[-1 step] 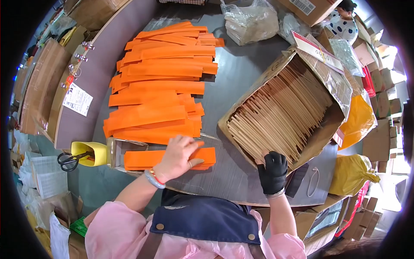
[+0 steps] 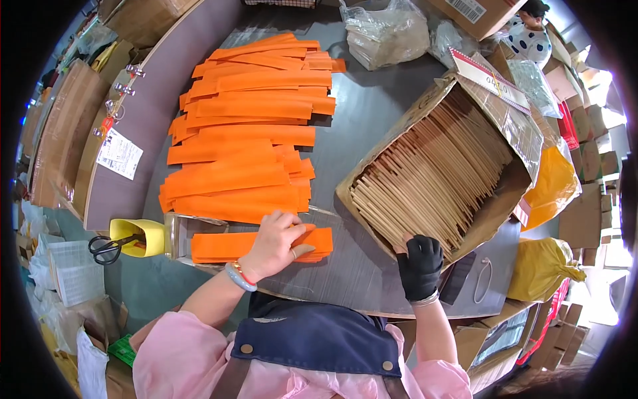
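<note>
My left hand point(image 2: 272, 247), bare with bracelets at the wrist, rests over a neat stack of orange strips point(image 2: 216, 246) near the table's front edge. Its fingers and thumb are closed around an orange strip on the stack's upper side. Beyond it lies a large loose heap of orange strips point(image 2: 252, 106). My right hand point(image 2: 421, 266) wears a black glove with some fingertips bare. With curled fingers it touches the near corner of an open carton point(image 2: 362, 216) full of thin wooden sticks point(image 2: 425, 173). What those fingers hold, if anything, is hidden.
A yellow holder point(image 2: 151, 238) with black-handled scissors point(image 2: 106, 249) stands at the left table edge. A grey side panel point(image 2: 153, 100) bounds the left. Plastic bags point(image 2: 385, 36) lie at the back. Yellow sacks point(image 2: 541, 266) and cartons crowd the right. Another person point(image 2: 530, 40) is far right.
My left hand's fingers have shifted slightly at the orange strip. My right hand has barely moved at the carton's corner.
</note>
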Motion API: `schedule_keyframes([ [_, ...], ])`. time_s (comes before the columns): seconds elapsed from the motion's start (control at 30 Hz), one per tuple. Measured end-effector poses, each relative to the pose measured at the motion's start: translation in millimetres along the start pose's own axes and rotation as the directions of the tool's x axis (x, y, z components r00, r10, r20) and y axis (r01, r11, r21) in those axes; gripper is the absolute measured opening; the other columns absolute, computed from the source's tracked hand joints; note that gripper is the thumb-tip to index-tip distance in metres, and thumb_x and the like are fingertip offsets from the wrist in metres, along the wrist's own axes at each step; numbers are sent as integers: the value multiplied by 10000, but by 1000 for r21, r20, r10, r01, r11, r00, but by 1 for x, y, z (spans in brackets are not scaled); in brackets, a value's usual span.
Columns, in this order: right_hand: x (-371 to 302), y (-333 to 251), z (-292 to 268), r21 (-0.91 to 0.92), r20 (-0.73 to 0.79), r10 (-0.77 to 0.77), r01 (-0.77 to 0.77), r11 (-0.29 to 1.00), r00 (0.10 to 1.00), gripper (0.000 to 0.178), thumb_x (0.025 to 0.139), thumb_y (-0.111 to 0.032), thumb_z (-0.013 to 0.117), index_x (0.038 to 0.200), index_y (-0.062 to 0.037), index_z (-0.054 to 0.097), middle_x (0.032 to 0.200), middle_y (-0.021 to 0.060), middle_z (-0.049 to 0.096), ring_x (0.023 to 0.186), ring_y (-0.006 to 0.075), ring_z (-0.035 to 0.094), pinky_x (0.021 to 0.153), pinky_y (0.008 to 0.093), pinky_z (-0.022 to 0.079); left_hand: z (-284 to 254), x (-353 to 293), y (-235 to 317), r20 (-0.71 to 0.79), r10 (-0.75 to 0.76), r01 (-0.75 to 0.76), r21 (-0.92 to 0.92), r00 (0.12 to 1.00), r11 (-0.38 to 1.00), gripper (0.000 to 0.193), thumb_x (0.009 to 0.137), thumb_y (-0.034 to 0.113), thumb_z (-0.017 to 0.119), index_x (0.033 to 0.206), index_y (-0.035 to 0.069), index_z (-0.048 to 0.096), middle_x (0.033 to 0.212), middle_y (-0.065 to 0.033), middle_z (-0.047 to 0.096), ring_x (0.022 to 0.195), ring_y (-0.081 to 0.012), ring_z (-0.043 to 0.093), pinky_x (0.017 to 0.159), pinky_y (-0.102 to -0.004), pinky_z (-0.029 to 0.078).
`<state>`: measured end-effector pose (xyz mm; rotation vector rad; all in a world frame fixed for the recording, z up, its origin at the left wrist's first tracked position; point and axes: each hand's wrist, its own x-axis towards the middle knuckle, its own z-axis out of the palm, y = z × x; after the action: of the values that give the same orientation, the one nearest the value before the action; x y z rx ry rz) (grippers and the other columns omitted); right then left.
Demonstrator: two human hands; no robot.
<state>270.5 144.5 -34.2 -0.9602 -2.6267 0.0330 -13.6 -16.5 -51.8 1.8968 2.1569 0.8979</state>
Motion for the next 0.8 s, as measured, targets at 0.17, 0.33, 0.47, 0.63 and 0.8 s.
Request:
schedule_keyframes([
  [0.17,-1,-4,10,-61,12,9,-9,998,1000,231,738,-160,738,913,-94,603,897,87,563,876,314,552,750,454,442,14,-4,-6,-58,-55,38,-265,997,964,338,695,234,865,948,64,719,915,-81,592,860,-263,548,783,-372,454],
  [0.33,3,-8,10,-123,49,42,-36,992,998,183,735,-124,693,870,-94,573,886,92,551,872,319,545,747,451,441,18,-6,-10,-9,-75,70,-255,997,964,316,690,228,870,898,68,696,882,-63,599,851,-267,554,757,-376,435],
  [0.47,1,-2,9,-109,95,102,-91,990,990,174,742,-93,671,877,-89,562,897,107,561,876,338,545,757,466,445,14,-2,-3,-140,-42,13,-203,989,979,391,661,307,895,879,67,674,854,-48,583,842,-263,542,763,-372,427],
  [0.63,3,-6,-22,61,111,133,-141,988,985,87,876,-72,599,962,-63,592,868,167,577,840,381,556,723,480,441,9,-1,-4,-69,-1,-15,-238,998,971,401,648,348,896,879,94,688,845,-34,580,829,-243,540,776,-368,396],
  [0.8,4,-20,-50,236,304,10,-86,968,953,244,881,-108,637,1120,-133,681,797,149,567,753,367,578,663,467,454,10,-7,-11,64,-37,56,-334,997,941,291,690,309,870,800,132,667,818,1,573,793,-206,543,758,-341,349],
])
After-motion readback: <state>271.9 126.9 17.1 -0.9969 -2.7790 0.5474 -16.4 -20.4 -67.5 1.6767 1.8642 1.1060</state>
